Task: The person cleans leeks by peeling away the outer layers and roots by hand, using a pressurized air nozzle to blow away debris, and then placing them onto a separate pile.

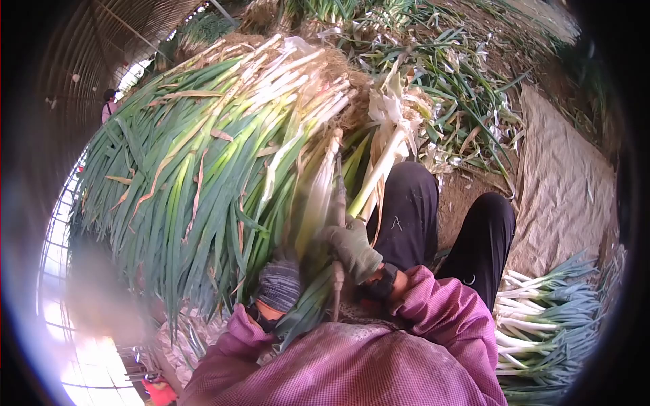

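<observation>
My right hand (pixel 356 249), in a pale work glove, has its fingers closed around the lower part of a green onion (pixel 384 166). That onion slants up to the right, its white stalk and papery peeling skin uppermost. My left hand (pixel 279 283), in a dark grey glove, is low among the green leaves; its fingers are smeared and partly hidden. Above it and between the hands, a motion-blurred green onion (pixel 315 196) rises. A thin brown rod (pixel 338 287) runs upright beside my right hand. The big heap of green onions (pixel 196 155) lies directly ahead, roots to the upper right.
Peeled green onions (pixel 535 321) lie in a row at lower right, below a brown cloth sheet (pixel 562 183). Leaf scraps (pixel 467 101) cover the ground at upper right. My bent knees (pixel 413 196) are right of the heap. Another person (pixel 109 105) is far back left.
</observation>
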The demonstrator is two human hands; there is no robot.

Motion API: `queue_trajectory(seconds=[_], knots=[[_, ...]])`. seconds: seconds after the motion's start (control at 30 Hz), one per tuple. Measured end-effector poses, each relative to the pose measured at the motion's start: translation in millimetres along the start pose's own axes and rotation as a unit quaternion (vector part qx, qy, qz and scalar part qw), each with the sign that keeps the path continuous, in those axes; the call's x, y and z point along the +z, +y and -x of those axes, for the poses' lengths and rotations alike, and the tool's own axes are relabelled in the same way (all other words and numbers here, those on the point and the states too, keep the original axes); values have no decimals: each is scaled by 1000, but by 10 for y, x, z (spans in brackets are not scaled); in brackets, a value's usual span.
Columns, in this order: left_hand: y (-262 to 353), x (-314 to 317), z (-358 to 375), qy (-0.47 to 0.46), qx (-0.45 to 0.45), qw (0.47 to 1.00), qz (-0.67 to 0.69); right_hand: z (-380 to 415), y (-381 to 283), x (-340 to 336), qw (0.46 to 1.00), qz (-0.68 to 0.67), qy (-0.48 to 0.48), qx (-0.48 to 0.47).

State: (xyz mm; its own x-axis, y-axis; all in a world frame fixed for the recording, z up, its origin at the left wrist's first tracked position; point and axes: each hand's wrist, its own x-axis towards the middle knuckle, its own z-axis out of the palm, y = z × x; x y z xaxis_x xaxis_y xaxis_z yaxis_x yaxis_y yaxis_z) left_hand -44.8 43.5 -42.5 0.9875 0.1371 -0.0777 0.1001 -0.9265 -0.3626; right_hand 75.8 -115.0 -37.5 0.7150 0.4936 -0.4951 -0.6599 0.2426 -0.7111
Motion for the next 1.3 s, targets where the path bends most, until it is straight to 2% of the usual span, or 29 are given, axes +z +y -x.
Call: queue_trajectory(seconds=[0.03, 0.2, 0.33, 0.43, 0.53, 0.63, 0.7, 0.73, 0.83, 0.87, 0.93, 1.0, 1.07, 1.13, 1.17, 1.23, 1.27, 1.3], knots=[[25, -43, -3, -21, -16, 1000, 7, -41, -29, -2, 1000, 2, -6, 1], [24, -71, -19, -14, -19, 998, 59, -299, -144, -81, 999, 6, -22, -25], [-35, -51, -21, -3, 0, 993, 115, -162, -238, -46, 998, 30, -26, -45], [-14, 61, -35, 37, 0, 998, 55, -140, -223, -24, 999, 12, -18, -33], [-33, 100, 1, 27, 9, 999, 27, -133, -279, -46, 1000, 1, -14, -15], [-68, -51, -51, -12, -6, 989, 146, -25, -233, -30, 1000, -14, -16, -11], [-209, -117, -259, 26, 3, 959, 282, 58, -108, 45, 1000, 8, -3, -20], [-300, -150, -378, 41, 6, 936, 350, 244, -198, 93, 1000, 2, -28, 8], [-619, -163, -918, -38, -20, 882, 469, 315, 142, 136, 996, 47, -68, 38], [-660, -89, -1087, -20, -28, 849, 528, 487, -81, 166, 985, 141, -89, 55], [-711, 107, -1422, 12, -40, 768, 639, 421, 75, 143, 989, 129, -76, 20], [-682, 47, -1741, -1, -70, 788, 611, 442, 164, 134, 994, 91, -38, -49], [-582, -38, -1780, 18, -89, 812, 577, 424, 263, 102, 987, 132, -59, -70], [-520, 20, -1838, -9, -69, 849, 524, 530, -31, 97, 977, 165, -107, 78], [-511, 60, -1852, -23, -61, 866, 496, 499, -4, 95, 986, 134, -79, 62], [-470, 7, -1695, -24, -61, 822, 566, 307, 164, 86, 996, 75, -25, 31], [-414, -216, -1546, -38, -75, 806, 586, 127, 398, 33, 999, -5, -40, -11], [-376, -320, -1422, -53, -87, 789, 606, 120, 396, 23, 999, 1, -39, -15]])
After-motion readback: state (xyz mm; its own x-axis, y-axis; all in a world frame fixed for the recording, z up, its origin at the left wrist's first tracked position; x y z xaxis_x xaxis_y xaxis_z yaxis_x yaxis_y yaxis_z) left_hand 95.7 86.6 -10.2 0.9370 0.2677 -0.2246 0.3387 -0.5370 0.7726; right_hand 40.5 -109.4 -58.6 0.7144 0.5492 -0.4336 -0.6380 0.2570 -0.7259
